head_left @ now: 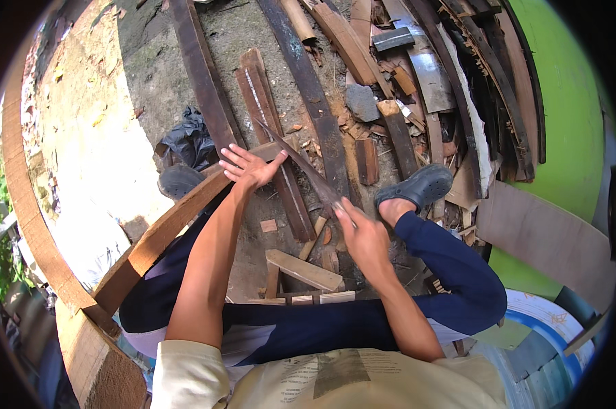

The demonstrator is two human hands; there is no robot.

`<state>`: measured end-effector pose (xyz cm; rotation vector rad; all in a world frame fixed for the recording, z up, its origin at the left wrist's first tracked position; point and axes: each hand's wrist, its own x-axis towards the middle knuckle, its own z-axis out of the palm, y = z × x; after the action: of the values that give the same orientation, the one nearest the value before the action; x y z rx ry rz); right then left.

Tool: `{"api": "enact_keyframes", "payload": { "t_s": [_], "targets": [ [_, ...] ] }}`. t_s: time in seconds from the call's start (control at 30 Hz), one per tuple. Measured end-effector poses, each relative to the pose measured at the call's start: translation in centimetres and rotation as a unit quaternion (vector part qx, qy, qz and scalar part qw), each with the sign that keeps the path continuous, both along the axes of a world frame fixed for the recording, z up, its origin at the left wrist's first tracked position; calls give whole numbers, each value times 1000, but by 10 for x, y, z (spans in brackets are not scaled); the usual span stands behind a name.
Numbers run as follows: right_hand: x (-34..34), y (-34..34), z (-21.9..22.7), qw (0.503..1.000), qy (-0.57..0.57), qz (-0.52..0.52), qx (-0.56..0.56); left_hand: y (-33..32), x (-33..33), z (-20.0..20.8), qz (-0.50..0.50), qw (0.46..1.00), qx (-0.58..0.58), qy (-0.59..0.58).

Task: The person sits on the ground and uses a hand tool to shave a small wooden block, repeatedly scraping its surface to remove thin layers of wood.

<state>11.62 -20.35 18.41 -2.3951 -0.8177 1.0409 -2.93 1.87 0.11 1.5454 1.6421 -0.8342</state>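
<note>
A square wooden beam (178, 219) slants from the lower left across my left thigh toward the middle of the ground. My left hand (248, 167) lies on it near its far end, palm down and fingers spread, the thumb close to the blade. In my right hand (364, 238) is a handsaw (313, 176), gripped by its handle, which the fingers mostly hide. Its dark, tapering blade points up and left and crosses the beam's far end beside my left thumb. From here I cannot tell whether the teeth touch the wood.
Dark planks (315, 102) and a short dark board (279, 157) lie on the ground. A grey stone (361, 102) sits among offcuts. My right shoe (417, 187) is nearby. A black plastic bag (188, 140) lies left. Stacked boards (506, 88) lean right, by a green panel (567, 116).
</note>
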Motion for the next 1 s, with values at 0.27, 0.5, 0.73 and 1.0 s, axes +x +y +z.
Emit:
{"api": "enact_keyframes", "payload": {
  "t_s": [0.27,0.5,0.73,1.0],
  "targets": [
    [-6,-44,18,999,7,-38,20,-2,8,7,2,1000,1,-5],
    [8,59,-34,998,33,22,-45,1,2,-3,9,1000,16,-16],
    [-5,-39,20,1000,7,-25,-11,-2,3,-1,9,1000,7,-14],
    [0,55,-41,999,31,-8,-18,-2,1,-2,8,1000,17,-24]
  ]
}}
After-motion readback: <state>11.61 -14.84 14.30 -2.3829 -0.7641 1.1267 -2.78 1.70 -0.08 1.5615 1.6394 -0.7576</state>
